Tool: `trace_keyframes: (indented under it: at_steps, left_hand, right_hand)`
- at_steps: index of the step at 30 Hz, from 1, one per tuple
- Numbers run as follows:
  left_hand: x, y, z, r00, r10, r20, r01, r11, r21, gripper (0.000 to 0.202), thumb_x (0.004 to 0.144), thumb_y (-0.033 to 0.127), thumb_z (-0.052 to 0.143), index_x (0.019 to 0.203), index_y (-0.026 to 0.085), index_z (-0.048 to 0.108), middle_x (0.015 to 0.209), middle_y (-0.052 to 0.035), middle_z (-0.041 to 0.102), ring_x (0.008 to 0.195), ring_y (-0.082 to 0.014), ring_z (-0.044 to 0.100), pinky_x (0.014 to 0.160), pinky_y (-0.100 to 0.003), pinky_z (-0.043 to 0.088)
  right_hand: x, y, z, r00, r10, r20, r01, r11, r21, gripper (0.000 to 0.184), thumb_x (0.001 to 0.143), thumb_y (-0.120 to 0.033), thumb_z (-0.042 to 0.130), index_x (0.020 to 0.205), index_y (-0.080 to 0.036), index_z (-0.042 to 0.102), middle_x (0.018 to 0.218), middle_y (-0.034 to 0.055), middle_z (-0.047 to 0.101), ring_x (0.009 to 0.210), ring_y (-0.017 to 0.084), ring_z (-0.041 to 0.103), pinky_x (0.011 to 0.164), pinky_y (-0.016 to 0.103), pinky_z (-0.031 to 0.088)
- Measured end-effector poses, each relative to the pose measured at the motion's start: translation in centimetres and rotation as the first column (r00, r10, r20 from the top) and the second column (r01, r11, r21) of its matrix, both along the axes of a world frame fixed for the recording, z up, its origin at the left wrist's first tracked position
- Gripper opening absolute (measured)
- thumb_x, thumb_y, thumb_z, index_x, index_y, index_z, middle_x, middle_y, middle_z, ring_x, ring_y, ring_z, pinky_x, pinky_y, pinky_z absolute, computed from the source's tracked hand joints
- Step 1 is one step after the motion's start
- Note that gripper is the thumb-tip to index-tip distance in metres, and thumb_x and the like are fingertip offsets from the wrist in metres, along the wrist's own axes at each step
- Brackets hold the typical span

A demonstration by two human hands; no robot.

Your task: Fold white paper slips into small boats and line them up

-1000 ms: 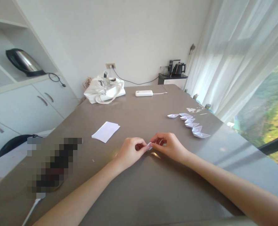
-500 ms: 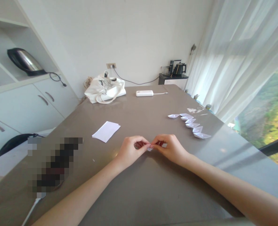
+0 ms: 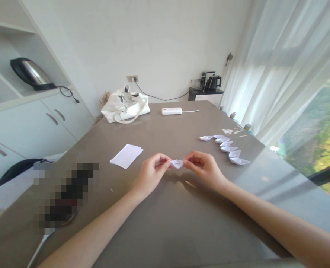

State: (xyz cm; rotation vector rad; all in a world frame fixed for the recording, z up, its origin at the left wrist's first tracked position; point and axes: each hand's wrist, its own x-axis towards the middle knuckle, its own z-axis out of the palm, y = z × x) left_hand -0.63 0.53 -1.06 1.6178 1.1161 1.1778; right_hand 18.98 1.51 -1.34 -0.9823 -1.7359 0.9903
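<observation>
Between my two hands a small white folded paper boat (image 3: pixel 177 164) is stretched out just above the table. My left hand (image 3: pixel 155 168) pinches its left tip between thumb and fingers. On the other end, my right hand (image 3: pixel 201 165) pinches the right tip the same way. Several finished paper boats (image 3: pixel 228 148) stand in a staggered row to the right, beyond my right hand. A small stack of white paper sheets (image 3: pixel 126 156) lies to the left, past my left hand.
A white bag (image 3: pixel 125 106) and a white power bank (image 3: pixel 172 111) with a short cable sit at the table's far side. Paper scraps (image 3: pixel 231 131) lie near the right edge. A blurred-out dark object (image 3: pixel 70 195) with a white cable is at the left.
My hands have moved apart and slightly away from me. The folded paper, mostly hidden between my fingers before, is now pulled out into a boat shape.
</observation>
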Motion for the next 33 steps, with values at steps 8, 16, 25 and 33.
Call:
trace_keyframes:
  at_steps: [8, 16, 25, 33]
  left_hand:
    - [0.24, -0.8, 0.12, 0.994, -0.089, -0.065, 0.089, 0.996, -0.006, 0.015, 0.083, 0.03, 0.056, 0.086, 0.015, 0.054, 0.089, -0.0079, 0.066, 0.084, -0.0181, 0.066, 0.078, -0.03, 0.053]
    - [0.7, -0.47, -0.1, 0.994, -0.11, 0.016, 0.111, 0.975, -0.194, 0.026, 0.079, 0.026, 0.059, 0.099, 0.009, 0.061, 0.089, -0.0111, 0.069, 0.074, -0.0169, 0.067, 0.069, -0.028, 0.055]
    - [0.45, -0.12, -0.12, 0.993, -0.109, 0.034, 0.114, 0.968, -0.224, 0.022, 0.078, 0.024, 0.059, 0.093, 0.009, 0.066, 0.084, -0.009, 0.071, 0.07, -0.0164, 0.068, 0.067, -0.027, 0.055]
    - [0.23, -0.04, 0.03, 0.989, -0.136, 0.056, 0.144, 0.971, -0.189, 0.025, 0.081, 0.028, 0.057, 0.095, 0.01, 0.066, 0.091, -0.0102, 0.071, 0.071, -0.0165, 0.068, 0.068, -0.027, 0.055]
  right_hand:
    - [-0.09, -0.38, 0.08, 0.999, 0.018, 0.043, -0.021, 0.996, 0.082, 0.007, 0.082, -0.022, 0.058, 0.08, -0.016, 0.06, 0.076, 0.0033, 0.065, 0.071, 0.014, 0.063, 0.066, 0.024, 0.051]
    - [-0.08, -0.8, 0.14, 0.99, 0.107, 0.088, -0.119, 0.982, 0.149, 0.007, 0.082, -0.017, 0.056, 0.084, -0.016, 0.063, 0.082, 0.0042, 0.065, 0.076, 0.015, 0.063, 0.073, 0.026, 0.053]
    - [-0.1, -0.57, 0.15, 0.995, 0.099, 0.022, -0.101, 0.992, 0.075, 0.006, 0.082, -0.021, 0.057, 0.081, -0.016, 0.061, 0.082, 0.0041, 0.066, 0.075, 0.015, 0.063, 0.07, 0.025, 0.051]
    - [-0.07, -0.11, -0.25, 0.987, 0.094, -0.132, -0.102, 0.993, -0.055, 0.012, 0.081, -0.027, 0.061, 0.077, -0.016, 0.058, 0.08, 0.0041, 0.065, 0.075, 0.016, 0.062, 0.07, 0.027, 0.049]
